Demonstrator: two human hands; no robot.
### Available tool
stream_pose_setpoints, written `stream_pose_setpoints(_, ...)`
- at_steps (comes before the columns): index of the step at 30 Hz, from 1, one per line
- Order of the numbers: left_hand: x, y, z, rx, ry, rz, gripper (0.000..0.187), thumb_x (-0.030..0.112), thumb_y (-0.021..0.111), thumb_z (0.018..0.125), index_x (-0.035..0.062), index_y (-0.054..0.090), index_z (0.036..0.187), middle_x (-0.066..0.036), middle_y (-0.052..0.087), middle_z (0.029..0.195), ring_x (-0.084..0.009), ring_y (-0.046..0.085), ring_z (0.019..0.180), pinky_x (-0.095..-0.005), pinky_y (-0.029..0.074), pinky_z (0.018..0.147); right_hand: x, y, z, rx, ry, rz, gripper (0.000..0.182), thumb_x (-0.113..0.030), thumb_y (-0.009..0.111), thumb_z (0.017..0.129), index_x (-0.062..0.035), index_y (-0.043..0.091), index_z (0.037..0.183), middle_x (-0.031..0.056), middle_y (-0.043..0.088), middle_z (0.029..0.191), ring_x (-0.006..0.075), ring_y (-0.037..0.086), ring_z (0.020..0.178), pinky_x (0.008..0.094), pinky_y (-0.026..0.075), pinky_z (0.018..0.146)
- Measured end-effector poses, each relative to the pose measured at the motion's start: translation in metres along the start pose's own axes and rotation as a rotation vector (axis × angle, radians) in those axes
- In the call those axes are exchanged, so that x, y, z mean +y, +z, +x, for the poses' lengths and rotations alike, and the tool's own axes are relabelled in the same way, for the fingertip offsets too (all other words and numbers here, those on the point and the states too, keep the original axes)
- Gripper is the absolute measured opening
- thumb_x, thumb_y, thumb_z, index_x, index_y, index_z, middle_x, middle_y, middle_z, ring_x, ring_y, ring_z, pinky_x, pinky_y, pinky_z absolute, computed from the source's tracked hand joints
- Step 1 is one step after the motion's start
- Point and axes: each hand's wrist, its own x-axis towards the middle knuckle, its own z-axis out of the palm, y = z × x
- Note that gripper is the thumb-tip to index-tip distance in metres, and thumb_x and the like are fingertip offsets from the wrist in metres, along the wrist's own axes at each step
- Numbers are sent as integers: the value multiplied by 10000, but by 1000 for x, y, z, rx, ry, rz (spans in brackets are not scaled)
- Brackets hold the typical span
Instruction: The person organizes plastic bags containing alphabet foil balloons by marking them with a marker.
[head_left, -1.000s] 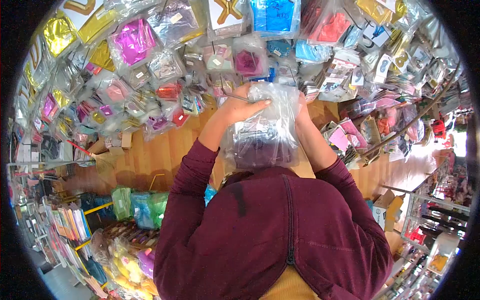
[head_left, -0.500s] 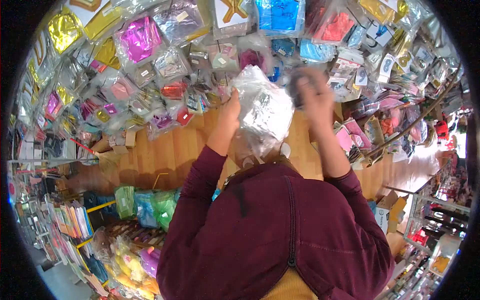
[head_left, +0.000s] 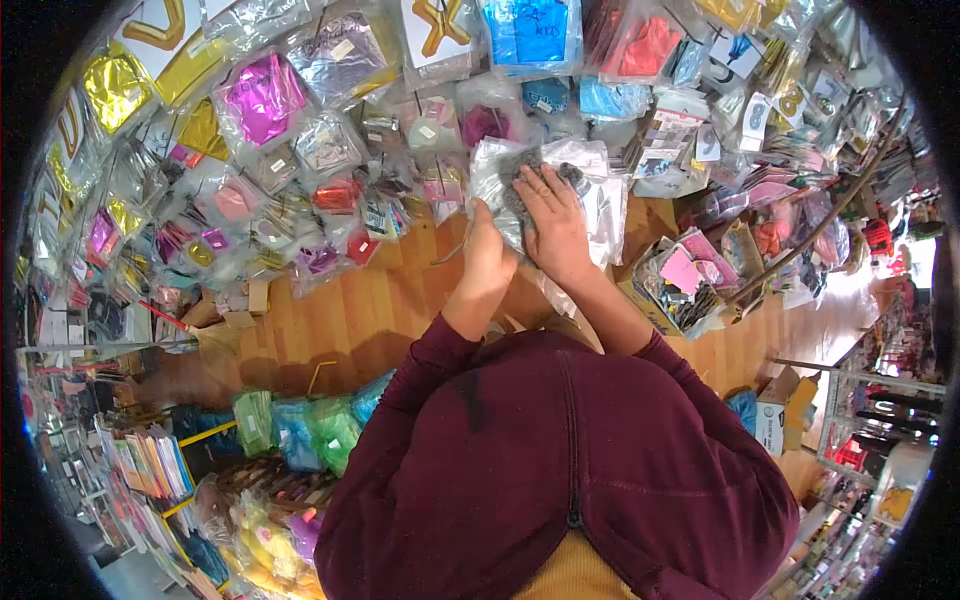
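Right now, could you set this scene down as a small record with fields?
Left hand: grips the edge of a clear plastic packet
Right hand: fingers spread over a dark grey, crumpled item against the packet
Beyond the hands: many bagged goods, among them a blue packet and a magenta packet
Lower left: green bag beside a blue bag
Floor: wood-look boards
Unclear: what the grey item is

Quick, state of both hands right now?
Left hand: closed on the silvery plastic packet.
Right hand: open, palm down on the dark grey wad against it.
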Motion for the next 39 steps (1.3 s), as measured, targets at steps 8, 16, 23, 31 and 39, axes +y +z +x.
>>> stream_pose_setpoints(8, 6, -4, -16, 146, -37, -106, 427, 323, 227, 924, 30, 327, 1219, -109, 417, 1210, -254, 435, 1075, -406, 327, 939, 116, 4, -46, -185, 650, 123, 318, -78, 502, 696, -74, 584, 1003, 230, 581, 843, 301, 578, 826, 337, 449, 723)
stream_pose_setpoints(16, 35, 34, -12, -18, 119, 2, 458, 365, 343, 896, 56, 321, 1232, -100, 402, 1229, -249, 394, 1126, -398, 313, 952, 85, -106, 4, 642, 482, 711, 222, -40, 491, 795, 19, 541, 1003, 66, 580, 875, 113, 522, 783, 234, 424, 679)
stream_pose_setpoints(23, -2, 37, -17, -343, 467, 969, 438, 372, 277, 911, 65, 329, 1219, -88, 403, 1211, -227, 406, 1108, -370, 327, 937, 4, -36, 5, 61, -242, 220, 479, -21, 556, 604, -18, 508, 1081, 172, 480, 1141, 331, 424, 1085, 418, 341, 913)
stream_pose_setpoints(31, -51, 62, -25, -16, -67, -51, 412, 335, 266, 917, 64, 342, 1218, -96, 412, 1214, -243, 413, 1099, -400, 308, 949, 60, -60, -12, 140, 47, 196, 484, 41, 507, 611, -3, 491, 1094, 168, 457, 1181, 345, 399, 1113, 426, 322, 924)
stream_pose_setpoints(39, -74, 64, -36, -18, -82, 3, 446, 341, 354, 892, 60, 326, 1237, -89, 409, 1227, -252, 395, 1121, -421, 305, 951, 202, -48, -106, 21, 734, 545, 322, 7, 480, 674, 48, 541, 987, 122, 613, 836, 230, 582, 734, 304, 459, 683)
